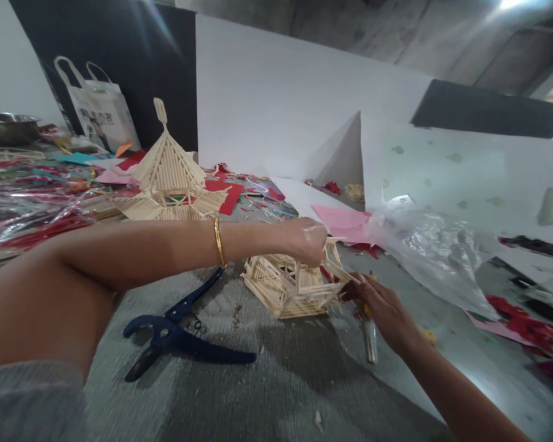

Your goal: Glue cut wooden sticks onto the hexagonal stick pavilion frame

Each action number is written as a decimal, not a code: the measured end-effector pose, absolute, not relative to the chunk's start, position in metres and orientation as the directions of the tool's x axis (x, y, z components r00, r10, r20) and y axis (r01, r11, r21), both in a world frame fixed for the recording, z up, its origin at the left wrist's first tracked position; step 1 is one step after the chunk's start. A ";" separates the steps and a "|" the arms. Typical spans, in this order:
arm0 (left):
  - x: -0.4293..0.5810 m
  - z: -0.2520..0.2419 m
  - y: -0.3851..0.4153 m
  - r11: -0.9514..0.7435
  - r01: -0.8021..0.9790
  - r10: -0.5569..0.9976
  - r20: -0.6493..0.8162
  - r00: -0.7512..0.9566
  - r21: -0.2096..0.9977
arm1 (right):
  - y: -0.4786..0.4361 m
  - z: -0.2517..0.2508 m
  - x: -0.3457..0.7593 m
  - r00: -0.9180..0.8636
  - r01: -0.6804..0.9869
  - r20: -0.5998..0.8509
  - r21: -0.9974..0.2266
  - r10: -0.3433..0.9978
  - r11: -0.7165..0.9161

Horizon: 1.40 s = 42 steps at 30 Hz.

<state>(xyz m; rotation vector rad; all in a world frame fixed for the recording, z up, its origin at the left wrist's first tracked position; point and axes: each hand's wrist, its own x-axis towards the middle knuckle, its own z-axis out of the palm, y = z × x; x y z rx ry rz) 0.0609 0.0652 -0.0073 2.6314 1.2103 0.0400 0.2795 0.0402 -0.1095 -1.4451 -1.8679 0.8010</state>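
A low many-sided frame of pale wooden sticks [281, 294] stands on the grey table, in the middle of the view. My left hand [306, 240] is closed at its upper back edge, a gold bangle on the wrist; whatever its fingers hold is hidden behind the fist. At the frame's right side, my right hand [373, 298] has its fingers bent against the sticks, and the fingertips are partly hidden. Beside that hand lies a slim clear and yellow tool [370, 334]. Blue-handled cutters [184, 344] rest on the table left of the frame.
Behind my left forearm stands a stick model with a pointed roof [170, 166]. Plastic-wrapped red sticks [50, 215] fill the left side, near a white bag [104, 113]. A clear plastic bag [433, 239] and pink paper [341, 222] lie at the right; white boards [276, 92] stand behind.
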 end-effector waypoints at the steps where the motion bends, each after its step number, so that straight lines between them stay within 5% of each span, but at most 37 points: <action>1: 0.061 -0.008 0.065 -0.626 0.743 0.751 -0.075 0.656 0.235 | 0.041 -0.110 0.280 -0.204 0.591 0.125 -0.775 0.971 0.223; 42: 0.062 -0.010 0.068 -0.705 0.682 0.692 -0.025 0.722 0.192 | 0.043 -0.117 0.286 -0.117 0.678 0.065 -0.724 0.991 0.128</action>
